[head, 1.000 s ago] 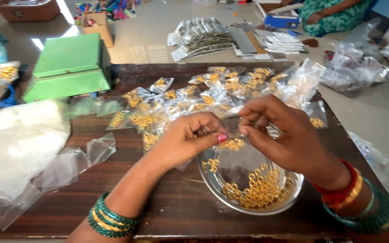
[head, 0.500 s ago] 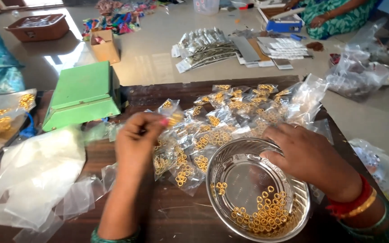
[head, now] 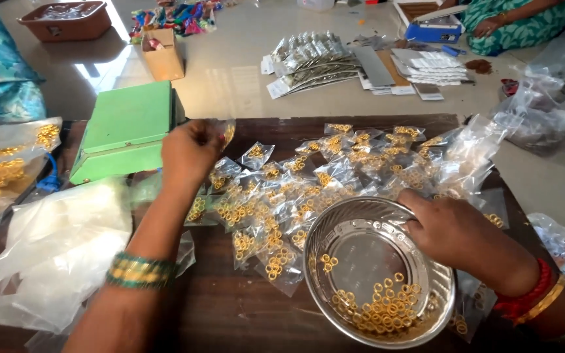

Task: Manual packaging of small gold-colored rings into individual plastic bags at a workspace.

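My left hand (head: 191, 153) is raised over the far left of the dark wooden table (head: 230, 314), pinching a small clear packet of gold rings (head: 227, 133). My right hand (head: 456, 232) rests on the right rim of a steel bowl (head: 335, 229) with fingers curled over the edge. Loose gold rings (head: 380, 307) lie in the bowl's bottom. A heap of small filled packets (head: 308, 189) covers the table between and beyond my hands.
A green box (head: 125, 134) stands at the table's far left. Empty clear bags (head: 47, 248) pile at the near left, bags of gold pieces (head: 1, 170) at the left edge. Silver pouches and papers (head: 315, 62) lie on the floor; another person (head: 511, 23) sits far right.
My left hand has carried a filled packet from over the bowl up and left toward the green box. My right hand has dropped onto the bowl's rim.
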